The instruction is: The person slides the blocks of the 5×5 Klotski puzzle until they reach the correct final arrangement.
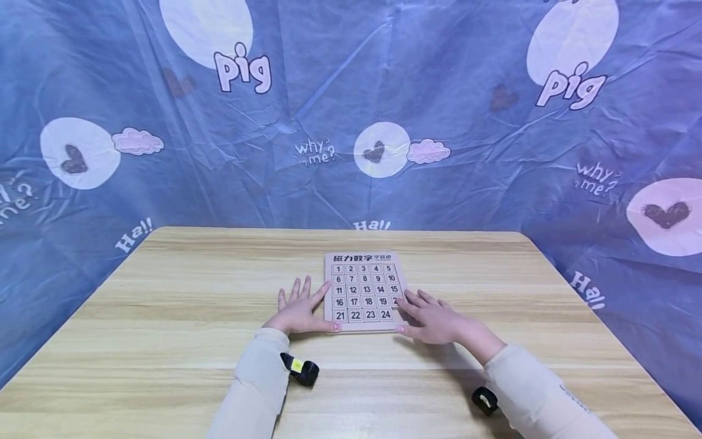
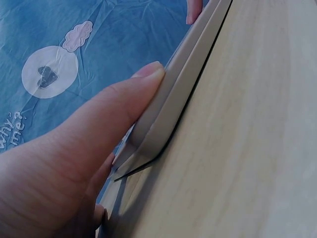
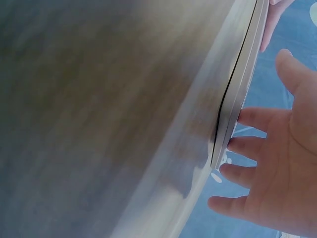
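Note:
A pale sliding number puzzle (image 1: 364, 327) lies on the table, its tiles in order from 1 at the top left to 24 (image 1: 386, 314) in the bottom row. My left hand (image 1: 300, 312) is at its left side with fingers spread; the thumb (image 2: 124, 99) rests on the near left corner of the frame. At the right side my right hand (image 1: 436, 320) has its fingers extended, the index fingertip over tile 20 and partly hiding it. From the right wrist, the fingertips of the right hand (image 3: 287, 153) show right at the board's edge (image 3: 233, 104).
The light wood table (image 1: 219, 268) extends around the puzzle on all sides. A blue printed cloth (image 1: 323, 201) hangs behind its back edge and along both sides. Black wrist devices (image 1: 309, 373) are at both sleeves.

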The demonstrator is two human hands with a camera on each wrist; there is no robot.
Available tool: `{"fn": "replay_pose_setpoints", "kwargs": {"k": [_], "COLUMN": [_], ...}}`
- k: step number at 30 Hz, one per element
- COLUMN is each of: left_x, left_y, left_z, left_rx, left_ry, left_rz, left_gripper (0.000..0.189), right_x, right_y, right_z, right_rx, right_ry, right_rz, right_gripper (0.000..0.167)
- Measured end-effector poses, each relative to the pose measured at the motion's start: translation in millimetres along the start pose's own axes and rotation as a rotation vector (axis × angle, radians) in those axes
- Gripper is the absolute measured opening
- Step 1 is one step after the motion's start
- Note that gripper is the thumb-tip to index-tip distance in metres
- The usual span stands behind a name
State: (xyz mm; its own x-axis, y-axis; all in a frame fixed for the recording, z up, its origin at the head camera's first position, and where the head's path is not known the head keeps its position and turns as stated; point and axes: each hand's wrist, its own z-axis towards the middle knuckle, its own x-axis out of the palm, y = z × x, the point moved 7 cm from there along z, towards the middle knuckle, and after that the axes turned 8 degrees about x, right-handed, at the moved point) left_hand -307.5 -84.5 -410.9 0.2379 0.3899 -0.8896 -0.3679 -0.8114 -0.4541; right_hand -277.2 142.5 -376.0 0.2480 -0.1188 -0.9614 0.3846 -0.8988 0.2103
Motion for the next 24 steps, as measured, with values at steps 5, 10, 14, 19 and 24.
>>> {"fn": "replay_pose_setpoints", "kwargs": {"k": [5, 10, 14, 19, 24], "left_x": [1.6, 1.9, 1.2, -0.6, -7.2], "left_y": [-1.5, 0.6, 2.7, 5.5, 3.9], "left_z": [1.5, 2.8, 3.7, 2.1, 1.6], "left_rx": [0.008, 0.004, 0.007, 0.009, 0.024], "left_ry": [0.009, 0.016, 0.016, 0.008, 0.003], "left_rz": [-0.015, -0.008, -0.018, -0.026, -0.068], "left_gripper": [0.102, 0.103, 0.104, 0.102, 0.099], "right_x": [1.1, 2.3, 3.1, 4.3, -3.0], "right_y": [-1.6, -1.4, -0.3, 0.0, 3.9], "right_z": [-1.5, -3.1, -2.3, 2.5, 10.1], "right_rx": [0.013, 0.019, 0.014, 0.018, 0.026], "right_ry": [0.009, 0.016, 0.011, -0.004, -0.043], "right_rz": [0.0, 0.012, 0.024, 0.039, 0.029], "right_gripper": [0.069, 0.073, 0.074, 0.07, 0.068]}}
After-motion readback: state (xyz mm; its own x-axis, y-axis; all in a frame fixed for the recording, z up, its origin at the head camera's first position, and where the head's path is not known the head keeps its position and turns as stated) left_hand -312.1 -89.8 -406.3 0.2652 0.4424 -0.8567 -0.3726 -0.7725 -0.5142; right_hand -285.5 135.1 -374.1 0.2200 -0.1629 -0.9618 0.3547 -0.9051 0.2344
